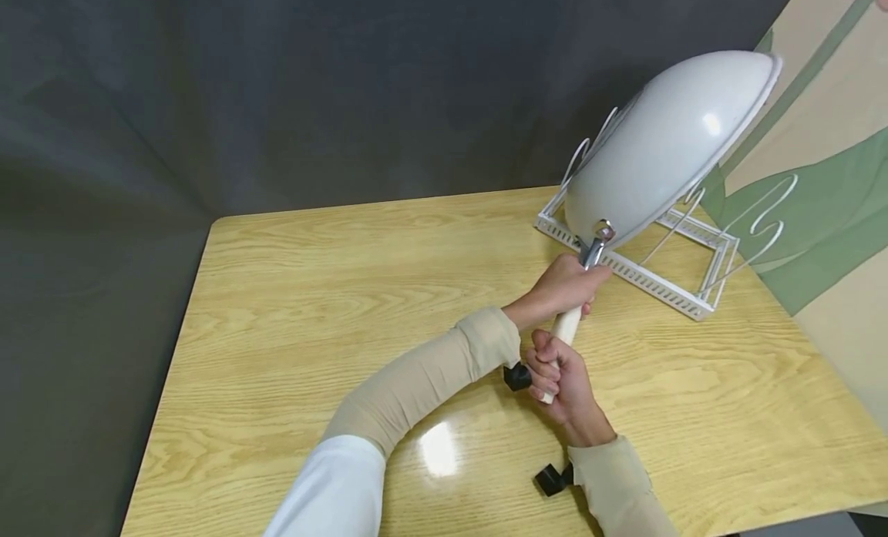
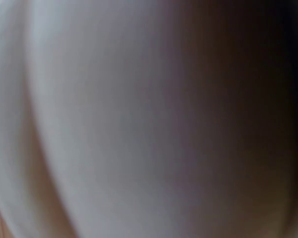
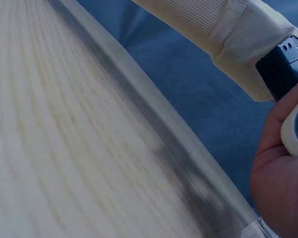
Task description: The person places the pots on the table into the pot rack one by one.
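A large white wok (image 1: 666, 136) stands tilted on its edge at the right in the head view, its rounded outside facing left. It overlaps a white wire rack (image 1: 659, 286); I cannot tell whether the rack bears its weight. My left hand (image 1: 565, 285) grips the pale handle (image 1: 567, 327) close to the metal joint at the wok. Lower down, my right hand (image 1: 563, 377) holds the same handle near its end, fingers curled round it. The right wrist view has part of my right hand (image 3: 280, 193) and the handle's hollow end (image 3: 289, 131). The left wrist view is a close blur.
A wood-grain table (image 1: 312, 306) lies beneath the hands. Behind it hangs a dark curtain (image 1: 381, 90), and at the right is a wall with a green leaf pattern (image 1: 825, 213). Curved wires (image 1: 770, 206) stick up from the rack's right end.
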Demonstrator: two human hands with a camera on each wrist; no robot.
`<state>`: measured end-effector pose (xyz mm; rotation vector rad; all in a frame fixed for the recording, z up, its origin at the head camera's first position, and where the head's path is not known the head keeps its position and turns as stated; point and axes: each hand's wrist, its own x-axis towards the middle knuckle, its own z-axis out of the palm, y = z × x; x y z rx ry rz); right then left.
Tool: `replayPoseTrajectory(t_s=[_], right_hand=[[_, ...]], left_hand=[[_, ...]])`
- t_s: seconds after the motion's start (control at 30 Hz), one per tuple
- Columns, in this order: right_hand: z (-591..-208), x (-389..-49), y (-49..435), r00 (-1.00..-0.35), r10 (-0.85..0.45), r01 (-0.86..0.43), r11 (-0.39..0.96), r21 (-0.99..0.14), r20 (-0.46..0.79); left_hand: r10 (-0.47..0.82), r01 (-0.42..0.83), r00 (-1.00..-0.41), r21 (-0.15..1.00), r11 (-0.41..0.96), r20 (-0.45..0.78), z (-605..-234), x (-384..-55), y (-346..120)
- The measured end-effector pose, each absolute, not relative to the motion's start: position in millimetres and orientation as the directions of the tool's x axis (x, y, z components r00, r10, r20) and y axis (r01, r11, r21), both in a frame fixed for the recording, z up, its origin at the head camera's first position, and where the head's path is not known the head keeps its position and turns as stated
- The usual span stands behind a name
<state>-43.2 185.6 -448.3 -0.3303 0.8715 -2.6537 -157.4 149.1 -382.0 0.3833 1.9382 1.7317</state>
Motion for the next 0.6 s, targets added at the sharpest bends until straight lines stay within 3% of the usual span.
replayPoseTrajectory(t_s=[0.6], right_hand=[[-449.6, -44.5, 185.9, -0.916, -0.386, 0.256, -0.769, -0.586, 0.107]], left_hand=[[0.520, -0.131, -0.832, 0.979, 0.158, -0.195, -385.0, -159.4, 149.2]])
